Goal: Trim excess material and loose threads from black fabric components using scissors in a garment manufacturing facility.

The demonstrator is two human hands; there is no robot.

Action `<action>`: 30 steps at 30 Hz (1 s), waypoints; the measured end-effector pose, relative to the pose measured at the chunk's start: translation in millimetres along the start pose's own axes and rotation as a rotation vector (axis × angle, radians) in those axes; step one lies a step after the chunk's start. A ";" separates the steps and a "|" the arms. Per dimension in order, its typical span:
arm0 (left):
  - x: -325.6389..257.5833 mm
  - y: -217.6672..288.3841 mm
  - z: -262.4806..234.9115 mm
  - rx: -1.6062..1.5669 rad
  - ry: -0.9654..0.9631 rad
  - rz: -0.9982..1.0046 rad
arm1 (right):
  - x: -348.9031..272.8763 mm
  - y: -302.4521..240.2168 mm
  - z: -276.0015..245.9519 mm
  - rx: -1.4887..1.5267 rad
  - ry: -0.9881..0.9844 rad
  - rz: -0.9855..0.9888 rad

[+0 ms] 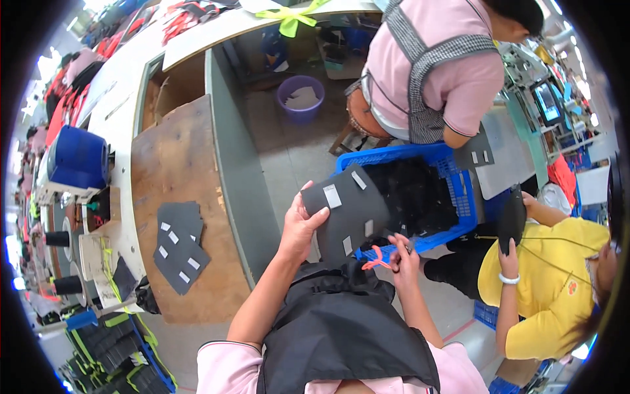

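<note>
My left hand grips dark grey fabric panels by their left edge, thumb on top. At least two panels overlap, with several small white labels on them. My right hand is just right of the panels' lower corner, its fingers closed around a small dark tool. Its kind is mostly hidden by the fingers. An orange-pink strip hangs out at its left side. Beyond the panels stands a blue plastic basket holding a heap of black pieces, partly covered by the panels.
Similar labelled panels lie on a wooden board at left. A seated co-worker in pink is just beyond the basket. Another person in yellow, at right, holds a dark piece. A purple bin stands on the floor.
</note>
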State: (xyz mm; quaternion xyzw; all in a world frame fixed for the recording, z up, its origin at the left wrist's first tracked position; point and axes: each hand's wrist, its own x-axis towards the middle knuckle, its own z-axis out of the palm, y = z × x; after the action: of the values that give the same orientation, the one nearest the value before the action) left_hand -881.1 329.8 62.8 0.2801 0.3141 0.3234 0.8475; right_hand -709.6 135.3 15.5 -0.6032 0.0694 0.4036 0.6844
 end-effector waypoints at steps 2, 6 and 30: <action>-10.0 5.6 1.4 0.215 0.025 0.145 | -4.0 6.1 -13.0 -0.243 0.212 -0.228; -41.7 23.4 -0.8 0.252 0.006 -0.057 | -48.0 -59.7 85.8 -0.642 -0.411 -0.649; -84.7 28.1 -6.1 0.086 0.149 -0.154 | -59.4 -51.1 129.6 -1.218 -0.755 -1.178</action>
State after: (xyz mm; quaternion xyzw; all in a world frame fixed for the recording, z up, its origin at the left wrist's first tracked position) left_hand -946.1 287.9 107.7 0.2663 0.4104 0.2634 0.8314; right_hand -767.3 224.5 123.4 -0.6252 -0.6998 0.1270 0.3212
